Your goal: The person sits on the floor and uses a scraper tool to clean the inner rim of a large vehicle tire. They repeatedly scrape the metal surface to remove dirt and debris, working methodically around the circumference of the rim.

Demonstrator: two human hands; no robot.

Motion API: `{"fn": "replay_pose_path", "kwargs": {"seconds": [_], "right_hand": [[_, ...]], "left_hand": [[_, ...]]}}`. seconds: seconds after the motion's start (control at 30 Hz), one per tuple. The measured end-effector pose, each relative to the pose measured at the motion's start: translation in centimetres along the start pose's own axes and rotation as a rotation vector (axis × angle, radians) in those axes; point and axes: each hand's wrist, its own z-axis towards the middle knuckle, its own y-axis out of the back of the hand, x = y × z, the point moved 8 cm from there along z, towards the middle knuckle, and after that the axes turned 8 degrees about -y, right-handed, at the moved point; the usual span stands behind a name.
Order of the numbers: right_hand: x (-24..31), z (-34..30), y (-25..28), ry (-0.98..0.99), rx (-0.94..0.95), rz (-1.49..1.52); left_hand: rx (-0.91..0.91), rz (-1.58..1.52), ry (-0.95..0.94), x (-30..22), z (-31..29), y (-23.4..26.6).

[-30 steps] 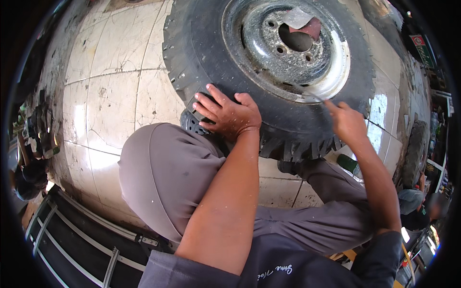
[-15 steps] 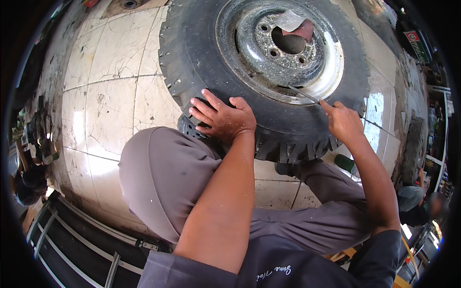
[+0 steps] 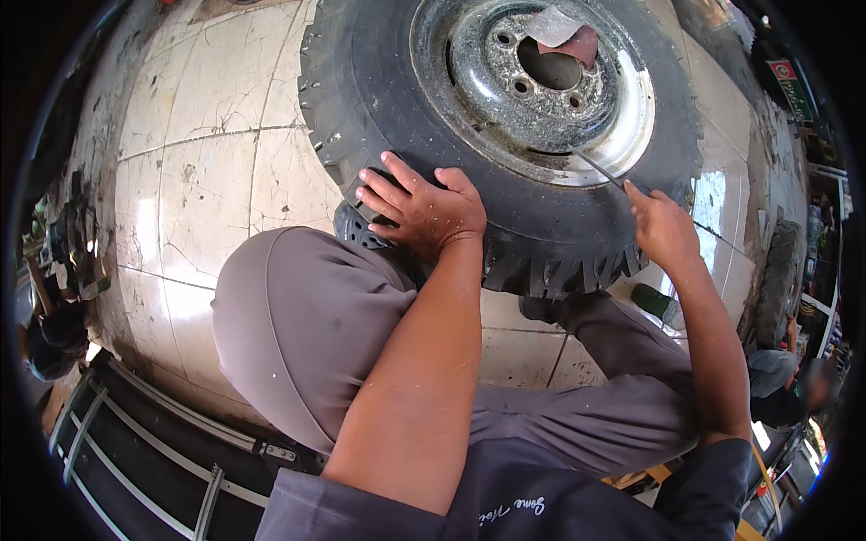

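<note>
A large black tyre (image 3: 374, 99) lies flat before me, mounted on a worn steel wheel rim (image 3: 474, 99) with bolt holes around a centre opening. My left hand (image 3: 428, 206) rests on the tyre's near-left sidewall, fingers spread and holding nothing. With my right hand (image 3: 666, 230) I grip a thin metal rod (image 3: 599, 168), index finger stretched along it. Its far end touches or hovers over the rim's inner wall near a slot; the exact contact cannot be made out. A folded piece of sandpaper (image 3: 582, 47), grey on one side and reddish on the other, lies over the centre opening.
Cracked pale floor tiles (image 3: 207, 198) surround the tyre. Beside my leg lies a green bottle-like object (image 3: 648, 299). Another tyre (image 3: 778, 284) stands at the right. A dark panel with metal rails (image 3: 135, 442) is at lower left. Another person (image 3: 785, 401) sits at far right.
My right hand and the rod have shifted slightly right and down along the rim. My left hand stays on the sidewall. The whole view has tilted slightly.
</note>
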Motion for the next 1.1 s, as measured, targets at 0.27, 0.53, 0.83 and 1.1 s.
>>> {"fn": "replay_pose_path", "kwargs": {"seconds": [0.27,0.53,0.83,1.1], "right_hand": [[0.8,-0.7,0.1,-0.018,0.039,-0.103],[1.2,0.8,-0.4,0.050,0.005,-0.153],[1.8,0.6,0.0,0.042,0.065,-0.202],[0.3,0.7,-0.8,0.009,0.056,-0.112]], "left_hand": [[-0.019,0.006,0.019,0.2,0.2,0.0],[0.042,0.019,0.018,0.3,-0.3,-0.1],[0.014,0.022,0.012,0.3,-0.2,-0.1],[0.022,0.006,0.004,0.0,-0.3,-0.1]]}}
